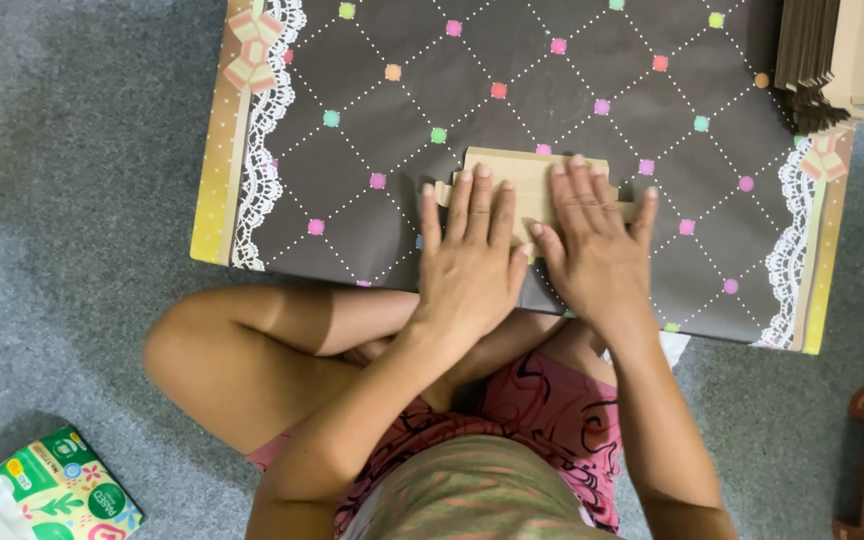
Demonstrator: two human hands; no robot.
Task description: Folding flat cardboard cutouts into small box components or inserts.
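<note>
From the head view, we press both hands flat, fingers spread, on a folded tan cardboard piece (pixel 529 185) lying on the dark patterned desk (pixel 352 200). We should keep even pressure along the crease. It lies under the left hand (pixel 472 255) and right hand (pixel 597 250).

One head-worn camera looks straight down — close over the lap and patterned board (pixel 372 110).
</note>
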